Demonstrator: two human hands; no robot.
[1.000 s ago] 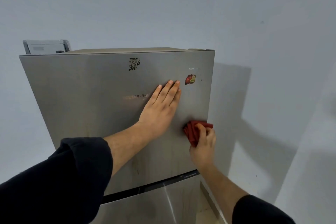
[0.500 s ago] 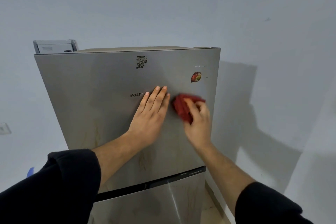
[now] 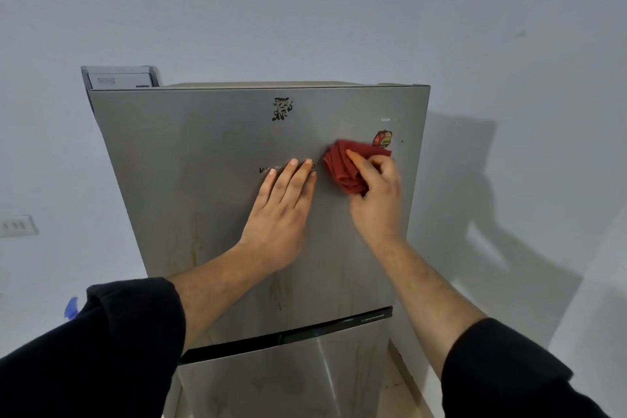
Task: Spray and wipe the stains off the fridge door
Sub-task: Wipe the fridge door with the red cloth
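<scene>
The grey steel fridge door (image 3: 169, 159) fills the middle of the view. My left hand (image 3: 280, 210) lies flat on it, fingers together, partly covering the printed brand name. Beside it, my right hand (image 3: 375, 193) presses a crumpled red cloth (image 3: 346, 166) against the door, just below a red round sticker (image 3: 382, 138). A black scuffed mark (image 3: 282, 108) sits near the door's top edge. Yellowish drip stains (image 3: 196, 241) run down the lower left of the door, and fainter ones (image 3: 276, 292) under my left wrist.
A grey box (image 3: 118, 77) rests on the fridge top at the back left. A black handle strip (image 3: 288, 336) separates the upper door from the lower door (image 3: 271, 380). White walls surround the fridge, with a wall socket (image 3: 17, 226) at the left.
My right hand has carried the red cloth up the door, from its lower right to just under the sticker. My left hand has slid slightly down and stays flat.
</scene>
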